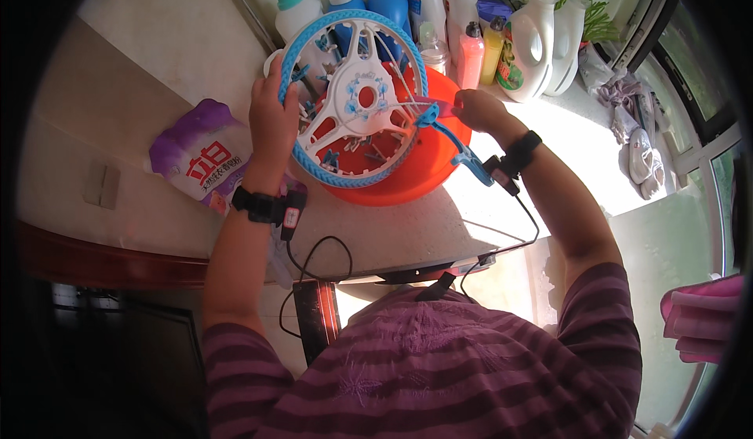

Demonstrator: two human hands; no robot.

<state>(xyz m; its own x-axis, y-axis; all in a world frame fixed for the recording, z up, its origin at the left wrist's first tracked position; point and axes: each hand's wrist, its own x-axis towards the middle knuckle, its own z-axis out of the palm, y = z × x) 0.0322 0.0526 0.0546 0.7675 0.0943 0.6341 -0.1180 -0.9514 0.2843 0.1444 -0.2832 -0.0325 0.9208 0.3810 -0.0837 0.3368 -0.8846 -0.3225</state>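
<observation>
A round drying hanger (345,74) with a blue rim, a white spoked centre and several small clothes pegs around it is tilted over an orange-red basin (451,145). My left hand (272,113) is closed around the left side of its rim. At the hanger's right side, my right hand (480,112) pinches a flat pink piece (445,109) whose kind I cannot make out. A blue hook-like arm (455,141) hangs from near the hanger's right rim, below my right hand. Part of the basin is hidden behind the hanger.
Several detergent bottles (390,3) stand along the back. Two white jugs (527,43) are at the back right, with white shoes (643,160) beyond. A purple and white bag (205,153) leans at the left. Black cables (325,239) hang from both wrists.
</observation>
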